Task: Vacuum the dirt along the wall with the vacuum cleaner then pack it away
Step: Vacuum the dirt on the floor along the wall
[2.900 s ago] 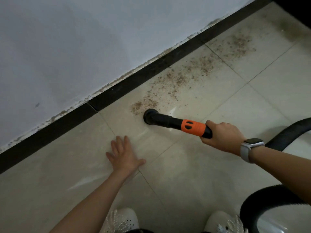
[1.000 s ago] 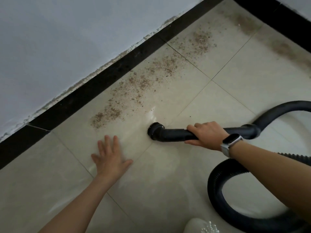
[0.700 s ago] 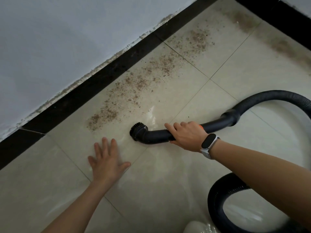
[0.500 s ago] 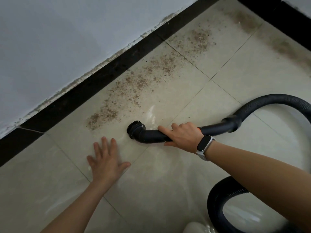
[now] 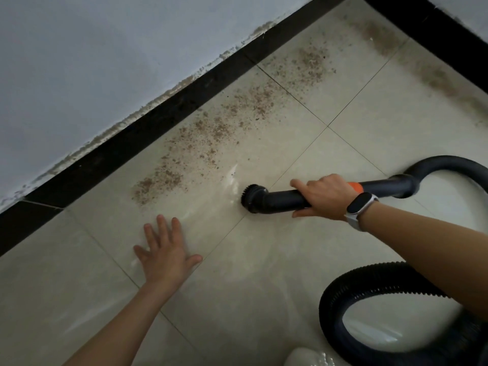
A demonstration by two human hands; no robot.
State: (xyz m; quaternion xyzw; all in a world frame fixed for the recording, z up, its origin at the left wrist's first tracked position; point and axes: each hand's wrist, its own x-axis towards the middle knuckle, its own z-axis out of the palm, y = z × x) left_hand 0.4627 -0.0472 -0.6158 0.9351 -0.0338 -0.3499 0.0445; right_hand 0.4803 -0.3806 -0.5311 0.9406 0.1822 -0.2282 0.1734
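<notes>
My right hand point(image 5: 326, 196) grips the black vacuum wand point(image 5: 284, 200), whose orange collar point(image 5: 355, 186) shows just behind my knuckles. The round brush nozzle point(image 5: 252, 198) rests on the pale floor tile, well to the right of the near end of the dirt. A band of brown dirt point(image 5: 211, 138) runs diagonally along the black skirting point(image 5: 158, 122) below the white wall point(image 5: 105, 62). My left hand point(image 5: 166, 250) lies flat on the tile with fingers spread, holding nothing. The ribbed black hose point(image 5: 335, 294) loops at lower right.
A second black skirting point(image 5: 433, 30) meets the first in the corner at top right, with a grey dusty streak point(image 5: 435, 75) along it. A white shoe tip point(image 5: 309, 356) shows at the bottom edge. A smartwatch point(image 5: 360, 207) is on my right wrist.
The nozzle moved left toward the dirt patch, then pulled back right away from it. My left hand stayed pressed flat on the tile. The hose curve shifted with the wand.
</notes>
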